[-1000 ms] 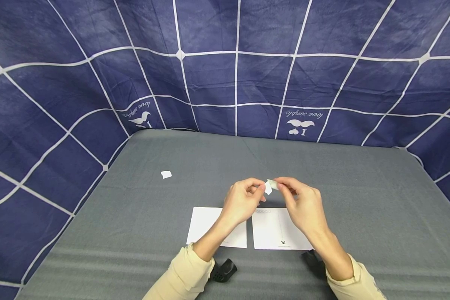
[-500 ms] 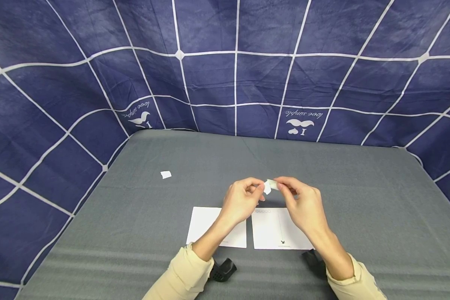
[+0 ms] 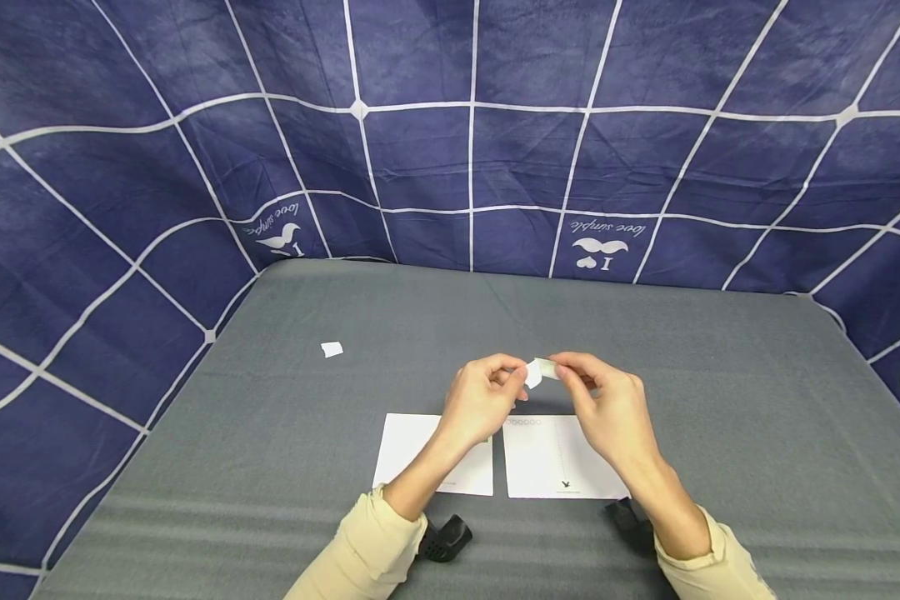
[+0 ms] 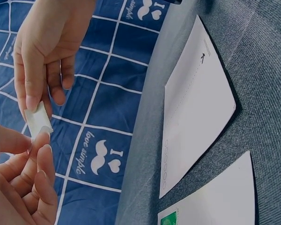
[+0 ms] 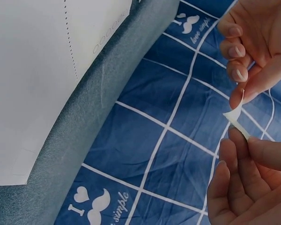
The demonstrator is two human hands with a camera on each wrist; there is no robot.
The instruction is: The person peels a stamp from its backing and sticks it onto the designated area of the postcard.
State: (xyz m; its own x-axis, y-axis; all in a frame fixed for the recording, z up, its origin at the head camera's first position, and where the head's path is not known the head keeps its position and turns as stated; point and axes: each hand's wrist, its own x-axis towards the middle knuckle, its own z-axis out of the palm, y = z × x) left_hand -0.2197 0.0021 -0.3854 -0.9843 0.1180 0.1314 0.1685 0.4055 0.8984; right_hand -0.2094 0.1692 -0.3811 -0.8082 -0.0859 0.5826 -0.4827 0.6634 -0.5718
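In the head view my left hand (image 3: 477, 400) and right hand (image 3: 610, 408) meet above two white cards. The right thumb and fingers pinch a small pale stamp (image 3: 547, 368) with toothed edges, seen also in the left wrist view as a stamp (image 4: 37, 120). Between my left thumb and fingertip is the curled white backing paper (image 5: 235, 111), partly lifted from the stamp and still joined to it. Below lie the right card (image 3: 536, 462), printed with small circles and a dotted line, and the left card (image 3: 408, 442), partly hidden by my left forearm. A green stamp (image 4: 169, 219) sits on the left card's corner.
A white paper scrap (image 3: 332, 349) lies to the far left on the grey cloth-covered table (image 3: 757, 400). Black devices (image 3: 447, 539) show by both wrists. A blue curtain (image 3: 420, 158) with white lines hangs behind and at the sides.
Both hands stay almost in place. My left fingers draw the white backing paper very slightly leftward, while the right hand shifts a little to the right with the stamp.
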